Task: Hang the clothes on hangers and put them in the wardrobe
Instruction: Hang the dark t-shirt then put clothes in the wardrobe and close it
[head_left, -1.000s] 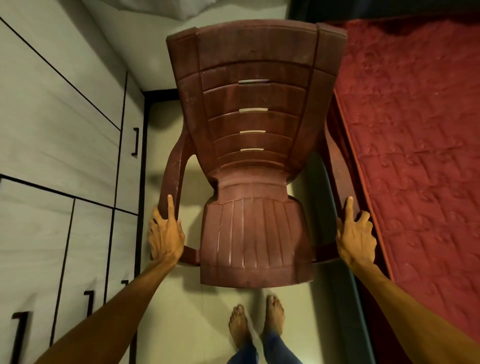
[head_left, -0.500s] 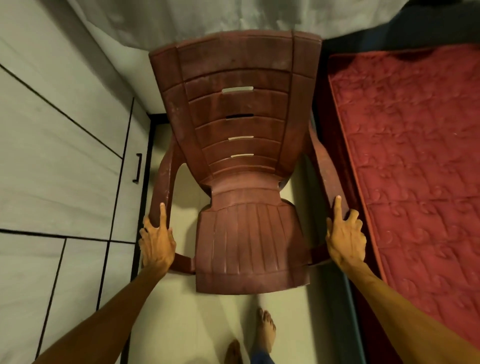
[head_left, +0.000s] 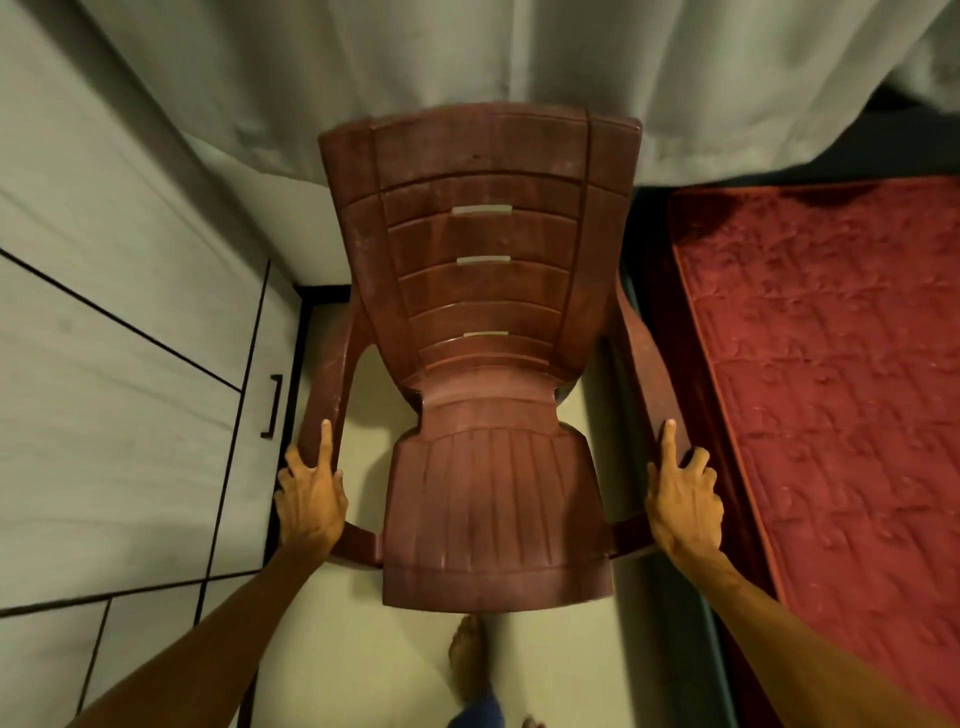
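Zero clothes or hangers in my view | left grip (head_left: 310, 499) and right grip (head_left: 683, 501) each clasp an armrest of the brown plastic chair (head_left: 483, 234) | grey panelled wardrobe (head_left: 130, 415) closed, at left | I judge all hanging remains

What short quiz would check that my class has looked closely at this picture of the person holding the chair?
1. True or false: the left hand and the right hand each grip an armrest of the brown chair.
2. What lies beside the chair on the person's right? A. a desk B. a red mattress C. a sofa
3. Fill in: behind the backrest hangs a pale ____.

Key: 1 true; 2 B; 3 curtain.
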